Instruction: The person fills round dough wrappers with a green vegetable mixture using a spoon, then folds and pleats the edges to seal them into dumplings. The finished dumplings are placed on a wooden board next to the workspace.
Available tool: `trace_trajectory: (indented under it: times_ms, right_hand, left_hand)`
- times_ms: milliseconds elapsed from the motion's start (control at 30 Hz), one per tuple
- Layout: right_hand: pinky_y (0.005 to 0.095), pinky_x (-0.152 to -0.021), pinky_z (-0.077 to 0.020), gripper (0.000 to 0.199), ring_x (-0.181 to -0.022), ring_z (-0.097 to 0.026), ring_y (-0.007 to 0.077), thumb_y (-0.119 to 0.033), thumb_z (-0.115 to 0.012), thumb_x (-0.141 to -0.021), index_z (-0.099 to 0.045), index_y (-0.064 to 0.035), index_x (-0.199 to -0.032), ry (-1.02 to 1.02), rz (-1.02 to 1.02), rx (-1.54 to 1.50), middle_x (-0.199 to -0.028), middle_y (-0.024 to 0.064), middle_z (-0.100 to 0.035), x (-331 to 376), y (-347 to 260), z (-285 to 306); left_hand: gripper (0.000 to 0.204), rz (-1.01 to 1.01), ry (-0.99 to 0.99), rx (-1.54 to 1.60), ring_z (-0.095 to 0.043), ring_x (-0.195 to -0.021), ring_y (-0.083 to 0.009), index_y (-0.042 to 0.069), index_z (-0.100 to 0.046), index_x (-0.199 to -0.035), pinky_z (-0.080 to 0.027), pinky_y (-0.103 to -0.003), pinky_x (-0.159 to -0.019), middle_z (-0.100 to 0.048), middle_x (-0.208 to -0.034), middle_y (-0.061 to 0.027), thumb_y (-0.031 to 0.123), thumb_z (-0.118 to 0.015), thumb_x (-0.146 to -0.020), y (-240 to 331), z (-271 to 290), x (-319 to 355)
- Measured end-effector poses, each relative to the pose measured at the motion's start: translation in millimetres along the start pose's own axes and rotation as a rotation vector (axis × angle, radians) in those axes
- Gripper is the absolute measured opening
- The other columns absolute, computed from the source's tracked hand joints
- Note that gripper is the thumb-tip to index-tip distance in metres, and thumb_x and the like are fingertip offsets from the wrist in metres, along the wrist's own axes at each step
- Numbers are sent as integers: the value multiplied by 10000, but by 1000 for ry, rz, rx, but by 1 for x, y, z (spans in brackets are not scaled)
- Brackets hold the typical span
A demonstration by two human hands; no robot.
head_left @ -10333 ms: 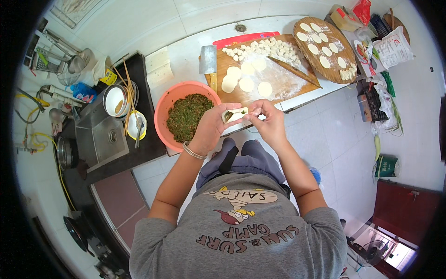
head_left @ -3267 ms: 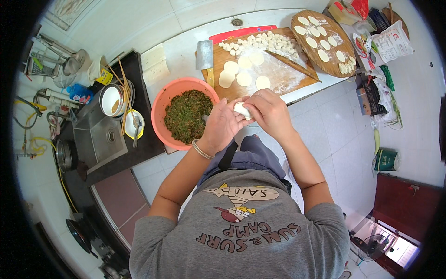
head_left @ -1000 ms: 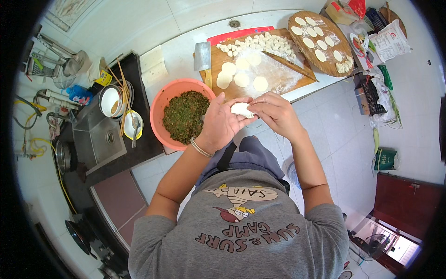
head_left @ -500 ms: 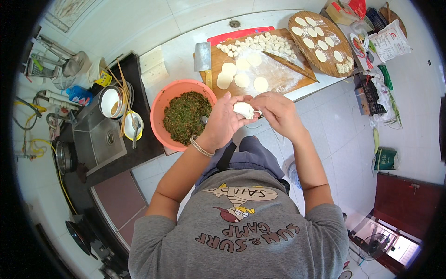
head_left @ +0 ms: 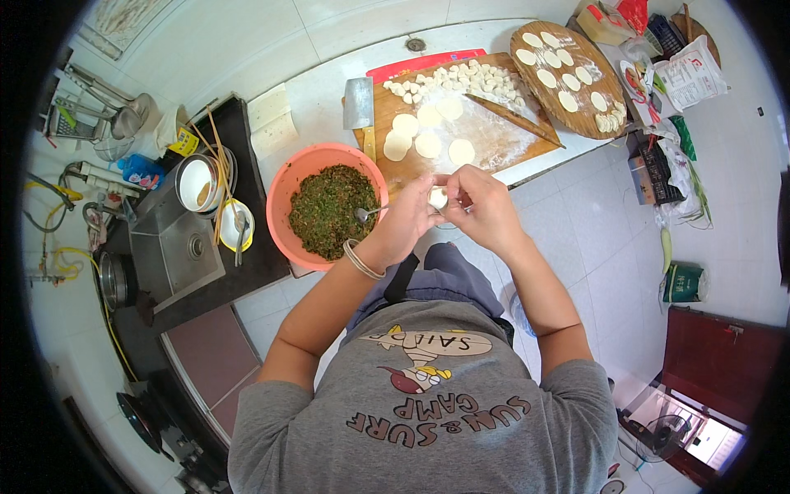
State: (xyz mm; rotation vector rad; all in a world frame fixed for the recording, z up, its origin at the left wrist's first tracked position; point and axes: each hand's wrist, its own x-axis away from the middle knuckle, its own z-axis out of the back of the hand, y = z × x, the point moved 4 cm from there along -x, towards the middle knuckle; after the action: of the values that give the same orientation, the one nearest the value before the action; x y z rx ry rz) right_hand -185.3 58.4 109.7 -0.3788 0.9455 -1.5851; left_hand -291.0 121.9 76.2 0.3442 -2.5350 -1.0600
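While both hands meet above the counter's edge, a small white dumpling [head_left: 438,198] sits pinched between them: the left hand [head_left: 403,224] cups it from the left and below, and the right hand [head_left: 481,206] closes on it from the right, its fingertips [head_left: 451,179] bent over the top. The two hands touch around the dough, so only a little of it shows. A bracelet [head_left: 359,259] circles the left wrist. Just left of the left hand stands an orange bowl [head_left: 284,185] of chopped green filling [head_left: 329,210], with a spoon [head_left: 368,213] resting in it, handle toward the hand. Beyond the hands lies a floured wooden board [head_left: 494,144] carrying round flat wrappers [head_left: 428,145], small dough pieces [head_left: 448,78] and a rolling pin [head_left: 514,120]; a cleaver [head_left: 359,103] rests at its left end. Farther right, a round wooden tray [head_left: 605,103] holds finished dumplings [head_left: 559,74].
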Motion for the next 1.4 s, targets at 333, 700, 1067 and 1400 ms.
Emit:
trace_trajectory:
  times_ms: [333,700,1067,1400]
  right_hand:
    - [328,-627,-500,169,-727,-616,247,13,-629,-757,-655,-45,-914,-8,293,6,-811,89,-624,-6,2,25]
    - [334,-602,-487,133,-675,-604,246,-4,-653,-712,-527,-24,-748,-43,151,11,-756,97,-601,-1,3,13]
    - [337,-639,-500,195,-720,-619,247,21,-642,-726,-652,-48,-908,-8,286,9,-800,82,-623,3,3,35]
    - [350,-603,-490,149,-698,-602,274,-17,-659,-702,-626,-42,-846,-15,235,87,-783,97,-614,14,16,44]
  left_hand:
    - [544,20,-23,-16,-565,-928,-206,-2,-407,-1248,-446,-328,-801,-557,-1121,-123,445,-233,-992,-1,9,-3]
    - [572,44,-40,-109,-552,-998,-181,16,-421,-1268,-452,-322,-815,-557,-1133,-114,475,-233,-983,-9,5,-6]
    - [627,132,-121,-103,-580,-869,-195,7,-450,-1226,-468,-301,-713,-563,-1078,-110,518,-192,-968,-3,-6,-10]
    - [631,164,-153,-184,-586,-860,-185,9,-472,-1198,-464,-284,-679,-580,-1024,-87,527,-200,-962,-20,-20,-25]
